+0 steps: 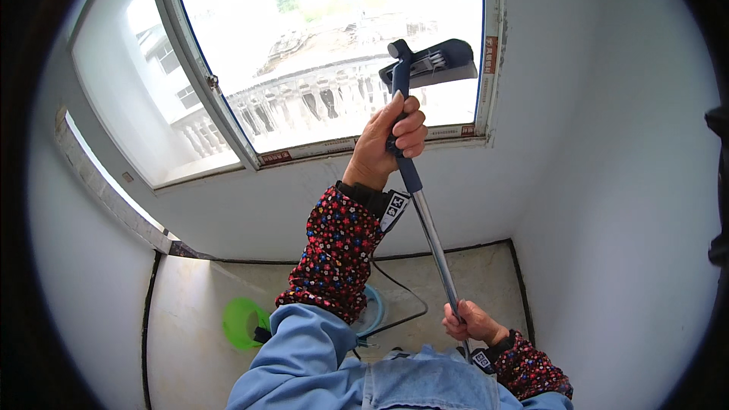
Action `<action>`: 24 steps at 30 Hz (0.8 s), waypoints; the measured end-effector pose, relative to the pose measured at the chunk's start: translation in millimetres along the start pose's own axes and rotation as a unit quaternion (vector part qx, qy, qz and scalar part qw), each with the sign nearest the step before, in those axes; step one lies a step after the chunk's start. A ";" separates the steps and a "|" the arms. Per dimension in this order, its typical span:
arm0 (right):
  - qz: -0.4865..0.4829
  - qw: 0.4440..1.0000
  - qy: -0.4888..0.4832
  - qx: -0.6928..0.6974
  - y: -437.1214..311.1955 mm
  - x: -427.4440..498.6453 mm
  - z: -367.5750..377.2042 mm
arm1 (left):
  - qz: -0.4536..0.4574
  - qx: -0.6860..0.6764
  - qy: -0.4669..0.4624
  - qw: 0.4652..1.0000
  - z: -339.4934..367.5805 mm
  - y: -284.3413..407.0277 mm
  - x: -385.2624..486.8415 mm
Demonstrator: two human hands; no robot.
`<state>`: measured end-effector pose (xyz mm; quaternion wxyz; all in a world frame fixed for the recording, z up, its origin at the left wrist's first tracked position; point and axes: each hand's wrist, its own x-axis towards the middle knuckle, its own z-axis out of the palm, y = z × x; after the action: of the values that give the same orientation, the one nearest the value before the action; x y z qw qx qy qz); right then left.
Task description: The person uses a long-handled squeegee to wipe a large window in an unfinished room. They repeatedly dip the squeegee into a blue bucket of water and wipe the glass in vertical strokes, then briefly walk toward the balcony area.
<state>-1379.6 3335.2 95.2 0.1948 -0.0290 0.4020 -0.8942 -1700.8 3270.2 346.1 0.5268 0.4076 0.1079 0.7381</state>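
My left hand (390, 134) is wrapped around the dark blue grip near the upper end of a long-handled window wiper (435, 247). Lower down, my right hand (472, 322) grasps its shiny metal pole. The wiper's dark blue head (441, 60) is tilted and has a pale edge along its lower side. It appears in front of the glass pane (319, 28) of a sliding window; whether it touches the glass I cannot tell.
A metal window frame (336, 149) bears printed tape strips. White walls (621, 182) enclose the small room. On the floor (188, 296) stand a bright green bucket (239, 322) and a light blue basin (373, 304), partly behind my left arm. A dark hose or cable (418, 299) loops beside the basin.
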 end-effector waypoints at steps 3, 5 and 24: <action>-0.180 0.872 0.294 -0.348 1.2 4.2 -9.8 | -0.002 0.226 0.137 0.965 -12.9 -4.5 -1.9; -0.213 0.730 0.405 -0.507 1.3 12.3 -17.6 | 0.046 0.475 0.272 0.836 -23.5 -9.3 0.0; -0.107 0.946 0.226 -0.208 20.6 25.9 13.6 | 0.270 0.077 0.076 0.957 -69.3 -14.6 -29.9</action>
<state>-1393.9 3303.6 86.7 -0.0079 0.0909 0.6069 -0.7896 -1736.9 3269.2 278.3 0.2657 0.4032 0.0901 0.8710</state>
